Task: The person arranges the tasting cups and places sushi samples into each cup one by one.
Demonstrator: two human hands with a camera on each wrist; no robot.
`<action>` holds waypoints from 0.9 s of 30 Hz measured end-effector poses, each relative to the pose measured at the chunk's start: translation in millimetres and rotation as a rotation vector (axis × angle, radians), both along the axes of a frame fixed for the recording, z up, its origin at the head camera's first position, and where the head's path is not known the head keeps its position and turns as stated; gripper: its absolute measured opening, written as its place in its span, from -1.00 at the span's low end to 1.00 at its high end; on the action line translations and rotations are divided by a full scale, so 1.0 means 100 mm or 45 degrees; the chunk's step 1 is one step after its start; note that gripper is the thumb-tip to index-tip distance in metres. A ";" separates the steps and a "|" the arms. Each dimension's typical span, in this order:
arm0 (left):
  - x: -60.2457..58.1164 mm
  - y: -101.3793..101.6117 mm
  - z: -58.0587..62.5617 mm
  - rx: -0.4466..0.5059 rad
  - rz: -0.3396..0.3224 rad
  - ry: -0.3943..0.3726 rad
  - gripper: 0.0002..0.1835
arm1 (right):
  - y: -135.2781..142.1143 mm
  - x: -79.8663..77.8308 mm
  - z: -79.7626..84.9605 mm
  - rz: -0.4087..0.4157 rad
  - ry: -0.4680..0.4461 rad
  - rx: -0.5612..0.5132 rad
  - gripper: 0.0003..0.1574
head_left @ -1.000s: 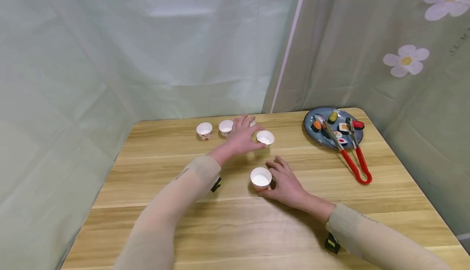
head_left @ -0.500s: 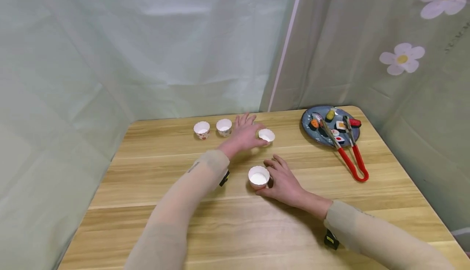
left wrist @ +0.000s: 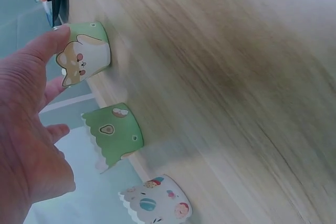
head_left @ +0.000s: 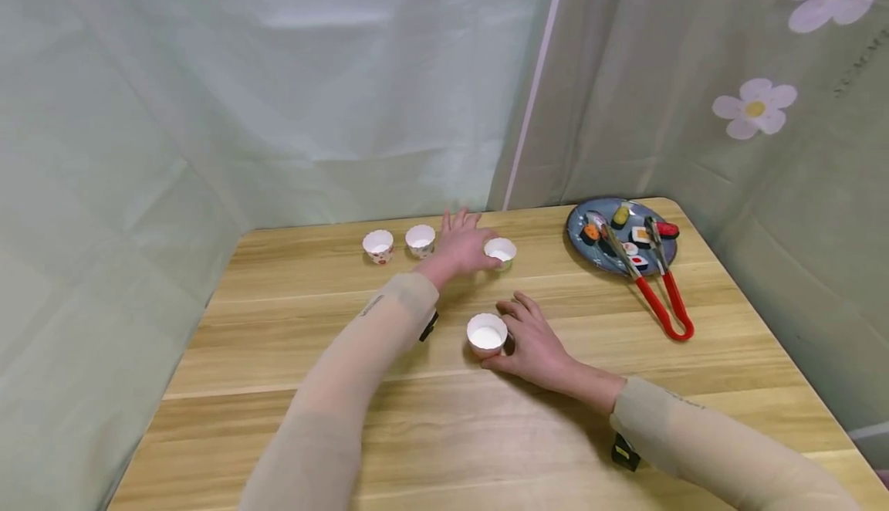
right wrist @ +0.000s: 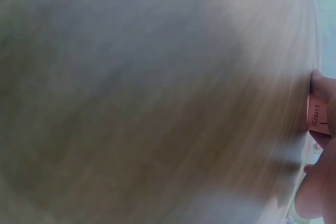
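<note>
Pink paper cup [head_left: 487, 335] stood upright on the tabletop [head_left: 312, 326], in the right hand [head_left: 533, 349]; taken as reference for all positions. Right thumb lay on its near side and a finger on its far right side, pinching it; dark lettering showed on its wall in the right wrist view. Left hand [head_left: 461, 252] was beyond the pink paper cup, thumb and a finger pinching a green animal-print cup [head_left: 501, 252], the remaining fingers spread. That cup was upright, directly beyond the pink one. Green avocado-print cup [left wrist: 113, 135]: farther off, hidden behind the left hand in the head view. White printed cup [head_left: 420, 241] and red-patterned cup [head_left: 378, 247]: both upright, beyond and left of the pink paper cup. Blue plate [head_left: 576, 245], bearing sushi pieces [head_left: 640, 236]: beyond and right of it. Red-handled tongs [head_left: 647, 293] lay across the plate, handles on the tabletop, right of the pink paper cup. Curtain [head_left: 347, 94] hung beyond everything.
</note>
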State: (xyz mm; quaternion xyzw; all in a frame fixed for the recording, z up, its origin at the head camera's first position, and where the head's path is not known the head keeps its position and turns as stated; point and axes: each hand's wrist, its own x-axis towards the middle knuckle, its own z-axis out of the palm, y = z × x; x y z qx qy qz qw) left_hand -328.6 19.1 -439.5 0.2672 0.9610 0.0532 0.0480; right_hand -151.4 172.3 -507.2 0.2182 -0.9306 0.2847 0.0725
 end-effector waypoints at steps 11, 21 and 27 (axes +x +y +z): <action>-0.08 0.11 0.02 -0.048 0.040 0.019 -0.26 | 0.01 -0.02 -0.02 0.004 -0.011 0.013 -0.20; -0.25 0.19 -0.05 -0.052 0.112 -0.012 -0.25 | -0.01 -0.03 -0.03 0.000 -0.044 0.015 -0.23; -0.30 0.25 -0.07 -0.052 0.148 -0.040 -0.24 | 0.00 -0.03 -0.04 -0.009 -0.054 0.027 -0.21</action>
